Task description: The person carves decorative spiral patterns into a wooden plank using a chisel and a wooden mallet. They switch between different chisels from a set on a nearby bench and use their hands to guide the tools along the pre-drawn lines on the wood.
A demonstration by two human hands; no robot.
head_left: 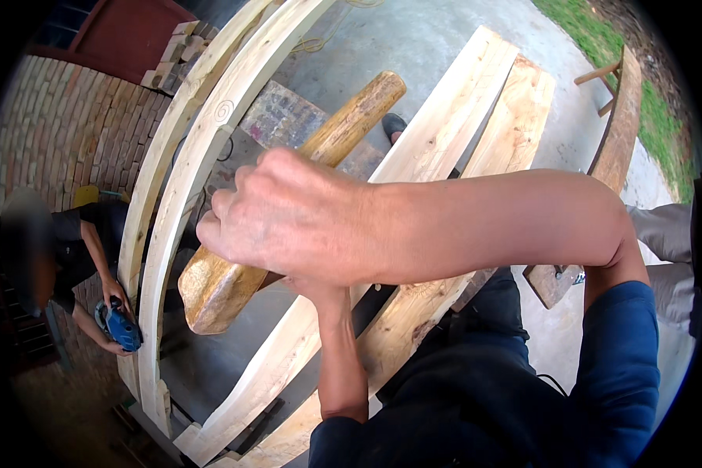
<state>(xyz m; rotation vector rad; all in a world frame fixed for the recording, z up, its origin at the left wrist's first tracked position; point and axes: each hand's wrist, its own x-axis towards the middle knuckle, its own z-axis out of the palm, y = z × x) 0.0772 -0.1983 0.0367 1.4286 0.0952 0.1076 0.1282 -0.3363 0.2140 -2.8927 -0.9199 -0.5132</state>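
Observation:
My right arm crosses from the right, and my right hand (285, 214) is closed in a fist over the middle of a heavy wooden mallet (359, 117). One round end of the mallet points up and right; its other, blunt faceted end lies just left of and below my knuckles. My left forearm rises from the lower edge, with my left hand (316, 290) mostly hidden under my right wrist. Its fingers do not show. Beneath both hands run a pale plank (444, 101) and a second plank (515, 117) with knots and line marks.
Two long pale beams (210, 132) stand along the left. Beyond them, a person (90, 242) holds a blue power tool (118, 326) on a beam. A paint-stained board (281, 117) lies behind the mallet. At right are a wooden bench (620, 117) and another person's grey trousers (667, 234).

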